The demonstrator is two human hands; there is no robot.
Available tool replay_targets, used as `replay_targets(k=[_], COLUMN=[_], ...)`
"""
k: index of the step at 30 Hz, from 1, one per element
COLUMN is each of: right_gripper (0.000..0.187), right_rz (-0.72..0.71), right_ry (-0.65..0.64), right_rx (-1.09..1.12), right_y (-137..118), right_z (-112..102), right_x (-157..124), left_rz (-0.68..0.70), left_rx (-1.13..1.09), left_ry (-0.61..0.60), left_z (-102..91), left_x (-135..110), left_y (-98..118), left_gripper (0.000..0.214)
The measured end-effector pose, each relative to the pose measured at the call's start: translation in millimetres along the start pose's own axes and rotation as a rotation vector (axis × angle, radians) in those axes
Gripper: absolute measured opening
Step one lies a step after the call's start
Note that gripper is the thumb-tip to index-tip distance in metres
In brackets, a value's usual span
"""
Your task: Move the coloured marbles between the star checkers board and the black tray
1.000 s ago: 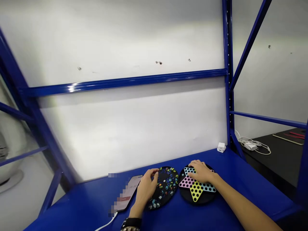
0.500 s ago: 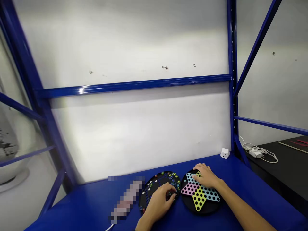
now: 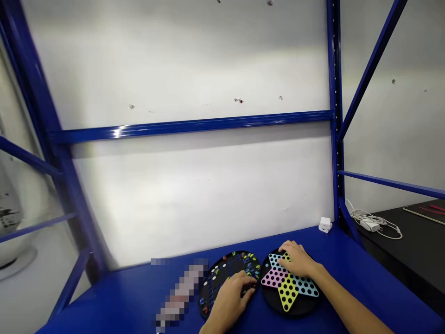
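My left hand (image 3: 231, 297) reaches over a round black tray (image 3: 222, 269) with loose glass marbles (image 3: 251, 266) along its edge. Its fingers curl down at the tray's right side, with a gap between thumb and fingertips; no marble shows between them. My right hand (image 3: 296, 260) lies over the upper part of a round Chinese checkers board (image 3: 288, 291) with a pink, yellow and light blue star full of holes. Its fingers are apart, touching the board's far side, and the palm hides part of the star. Whether a small marble is under its fingertips cannot be seen.
Both round pieces stand side by side on a blue tabletop (image 3: 132, 297). A pixelated strip (image 3: 181, 297) lies to the left. A white charger (image 3: 325, 224) sits by the back right post. Blue frame bars (image 3: 194, 126) rise around; a black table (image 3: 410, 250) with cables stands right.
The gap between my left thumb and fingers has narrowed over the marbles. My right hand stays on the board, its thumb slightly shifted. The view has tilted up a little.
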State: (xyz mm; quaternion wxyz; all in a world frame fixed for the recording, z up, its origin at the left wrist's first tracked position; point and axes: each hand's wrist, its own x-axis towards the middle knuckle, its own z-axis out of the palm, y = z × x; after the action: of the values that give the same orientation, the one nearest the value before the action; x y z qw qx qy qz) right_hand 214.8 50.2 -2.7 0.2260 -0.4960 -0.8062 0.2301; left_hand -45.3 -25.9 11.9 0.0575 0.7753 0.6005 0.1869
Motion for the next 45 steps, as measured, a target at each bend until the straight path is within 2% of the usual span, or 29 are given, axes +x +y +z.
replay_targets(k=[3,7,11,13,17,20,21,25,30,41,45], right_gripper=[0.04,0.037,0.035,0.035,0.036,0.037,0.037,0.036,0.036,0.032,0.031], right_rz=[0.0,-0.004,-0.016,-0.018,-0.016,-0.008,-0.005,-0.001,-0.007,-0.009,-0.008], right_ry=[0.018,0.038,0.054,0.057,0.047,0.025,0.018,0.006,0.004,0.02,0.011], right_rx=[-0.002,-0.02,-0.022,-0.018,-0.015,-0.006,-0.003,-0.012,-0.008,-0.01,0.016], right_y=[-1,-2,-4,-4,-3,-4,-5,-9,-8,-8,-9], right_z=[0,0,0,1,0,-1,-2,-5,-3,-2,-2], right_x=[0,0,-1,-1,-1,-3,-4,-6,-5,-4,-5], left_rz=[0.036,0.142,0.319,0.345,0.253,0.074,0.003,-0.178,-0.193,-0.148,-0.177], left_rx=[-0.089,-0.201,-0.229,-0.213,-0.167,-0.138,-0.12,-0.065,-0.076,-0.157,-0.129], left_ry=[0.02,0.134,0.031,0.004,0.097,0.186,0.182,0.01,-0.102,-0.081,-0.184], left_z=[-0.2,4.5,12.8,13.8,3.2,-11.0,-15.2,-23.6,-19.1,-19.6,-23.0], left_x=[-1,-5,-11,-12,-8,-5,-5,-9,-13,-14,-17], left_y=[2,20,40,43,25,-3,-12,-37,-36,-34,-31], left_gripper=[0.026,0.024,0.016,0.015,0.024,0.031,0.03,0.023,0.026,0.025,0.019])
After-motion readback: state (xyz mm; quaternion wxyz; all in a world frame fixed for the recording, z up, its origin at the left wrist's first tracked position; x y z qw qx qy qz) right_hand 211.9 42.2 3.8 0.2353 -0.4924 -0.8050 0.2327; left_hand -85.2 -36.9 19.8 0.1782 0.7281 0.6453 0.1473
